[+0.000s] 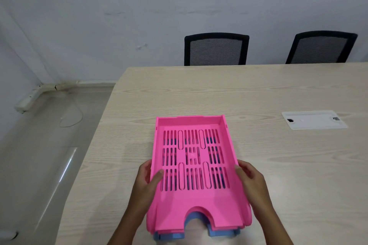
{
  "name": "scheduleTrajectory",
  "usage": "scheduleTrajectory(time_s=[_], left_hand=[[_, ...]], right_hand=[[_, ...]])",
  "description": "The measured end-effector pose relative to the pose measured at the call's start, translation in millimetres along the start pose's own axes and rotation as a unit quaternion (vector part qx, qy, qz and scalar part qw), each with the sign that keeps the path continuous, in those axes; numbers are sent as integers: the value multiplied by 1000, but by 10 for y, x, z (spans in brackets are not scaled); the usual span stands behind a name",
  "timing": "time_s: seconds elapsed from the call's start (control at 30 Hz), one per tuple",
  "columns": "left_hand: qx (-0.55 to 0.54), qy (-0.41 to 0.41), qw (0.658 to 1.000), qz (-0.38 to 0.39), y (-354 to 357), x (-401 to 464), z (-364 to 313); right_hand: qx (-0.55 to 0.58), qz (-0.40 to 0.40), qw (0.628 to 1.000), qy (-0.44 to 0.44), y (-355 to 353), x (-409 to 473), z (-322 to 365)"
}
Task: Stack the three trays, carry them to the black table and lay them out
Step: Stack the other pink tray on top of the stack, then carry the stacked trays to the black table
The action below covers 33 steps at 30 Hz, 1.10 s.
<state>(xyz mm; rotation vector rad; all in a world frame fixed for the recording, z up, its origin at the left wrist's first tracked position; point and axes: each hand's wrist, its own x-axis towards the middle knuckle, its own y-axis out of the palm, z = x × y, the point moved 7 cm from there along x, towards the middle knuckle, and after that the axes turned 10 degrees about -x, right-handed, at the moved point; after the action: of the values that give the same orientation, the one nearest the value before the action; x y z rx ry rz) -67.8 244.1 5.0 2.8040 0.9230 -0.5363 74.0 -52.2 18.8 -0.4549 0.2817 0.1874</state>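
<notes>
A stack of slotted plastic trays lies on the light wooden table (258,93) near its front left corner. The top pink tray (196,201) covers the others. A second pink edge shows just under it at the front notch, and a blue tray (173,235) peeks out at the bottom. My left hand (148,181) grips the stack's left side, thumb resting inside the top tray. My right hand (250,175) holds the right side wall. Whether the stack rests on the table or is lifted off it I cannot tell.
A white cable-port cover (313,119) is set into the table at the right. Two black mesh chairs (216,49) (320,47) stand behind the far edge against the wall. Glossy floor (45,155) lies to the left of the table.
</notes>
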Motion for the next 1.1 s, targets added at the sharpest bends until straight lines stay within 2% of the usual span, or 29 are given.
scheduleTrajectory(time_s=[0.1, 0.2, 0.27, 0.43, 0.63, 0.83, 1.1], left_hand=[[-79, -84, 993, 11, -4, 160, 188], [-116, -138, 981, 70, 110, 134, 259], [-123, -147, 977, 92, 137, 112, 291], [-174, -140, 971, 86, 156, 75, 294], [-218, -120, 968, 23, -185, -132, 378], [-262, -92, 959, -56, -660, -520, 417], [-363, -38, 905, -219, -1469, -1512, 667]], right_hand=[[67, 87, 993, 50, 161, 97, -169], [133, 183, 967, 116, 363, 117, -397], [156, 196, 960, 123, 410, 114, -448], [140, 193, 965, 106, 444, 171, -498], [102, 227, 964, 92, 687, 158, -452], [107, 324, 939, 54, 1186, 57, -131], [56, 509, 859, 10, 2150, -508, 303]])
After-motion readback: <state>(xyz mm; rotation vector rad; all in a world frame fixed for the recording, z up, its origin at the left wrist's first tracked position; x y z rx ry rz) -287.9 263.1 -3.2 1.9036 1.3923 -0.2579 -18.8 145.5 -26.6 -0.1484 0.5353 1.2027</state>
